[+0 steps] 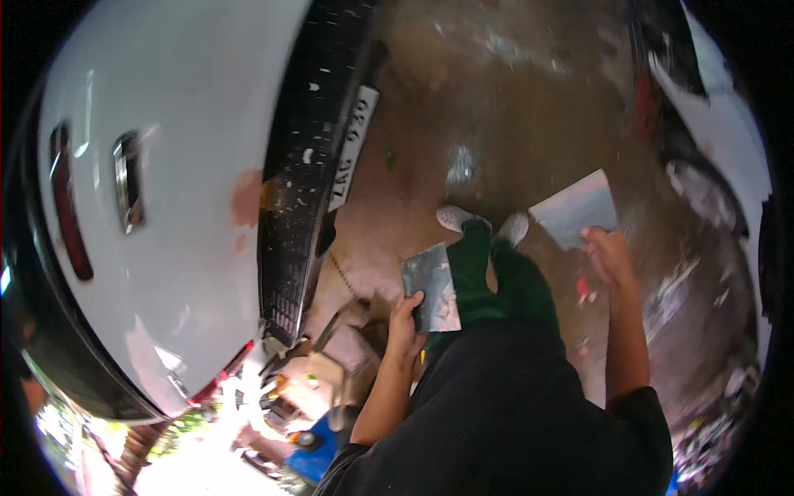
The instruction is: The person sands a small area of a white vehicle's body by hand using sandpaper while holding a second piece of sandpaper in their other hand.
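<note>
In the head view, my left hand [405, 318] grips a dark square plate [426, 277] with pale pinkish smears on its lower right, held in front of my green trousers, thumb on its face. My right hand [606, 252], out to the right, holds a flat grey square sheet [571, 207] with a pinkish top edge, fingers pinched at its lower edge. At left stands the rear of a white vehicle [182, 99] with a pinkish patch [246, 198] beside its black bumper [289, 132].
A second vehicle [719, 149] runs along the right, over the stained, wet-looking floor [513, 107]. Below the bumper, at lower left, are a blue object [314, 459], a pale stand [322, 380] and assorted items in bright light. More clutter [699, 446] lies at lower right.
</note>
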`<move>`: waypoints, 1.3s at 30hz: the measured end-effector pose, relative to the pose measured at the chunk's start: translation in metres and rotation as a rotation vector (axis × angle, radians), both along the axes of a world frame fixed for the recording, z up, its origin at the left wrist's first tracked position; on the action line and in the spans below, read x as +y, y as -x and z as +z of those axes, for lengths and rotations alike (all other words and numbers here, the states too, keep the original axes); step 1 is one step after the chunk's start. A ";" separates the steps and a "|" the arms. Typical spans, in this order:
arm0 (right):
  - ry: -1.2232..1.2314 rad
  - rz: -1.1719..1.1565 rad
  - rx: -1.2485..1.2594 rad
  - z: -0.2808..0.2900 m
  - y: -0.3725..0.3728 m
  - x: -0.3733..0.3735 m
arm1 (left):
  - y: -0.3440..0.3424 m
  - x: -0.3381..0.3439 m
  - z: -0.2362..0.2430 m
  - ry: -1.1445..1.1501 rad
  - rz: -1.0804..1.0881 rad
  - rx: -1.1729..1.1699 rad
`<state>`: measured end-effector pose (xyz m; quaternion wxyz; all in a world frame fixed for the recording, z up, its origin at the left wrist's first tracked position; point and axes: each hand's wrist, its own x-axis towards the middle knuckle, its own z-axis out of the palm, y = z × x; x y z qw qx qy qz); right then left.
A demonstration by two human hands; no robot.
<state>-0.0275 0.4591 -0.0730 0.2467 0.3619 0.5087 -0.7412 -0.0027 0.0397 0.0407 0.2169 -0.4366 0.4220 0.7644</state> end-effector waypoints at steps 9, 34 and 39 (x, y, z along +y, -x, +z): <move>0.641 0.233 0.301 0.312 0.145 -0.117 | -0.011 -0.001 0.100 -0.185 0.426 0.294; 1.082 1.808 -0.358 0.403 0.308 -0.381 | 0.026 0.164 0.086 0.148 2.006 0.438; 0.954 2.142 0.280 0.449 0.308 -0.415 | 0.066 0.234 0.057 0.138 2.272 0.482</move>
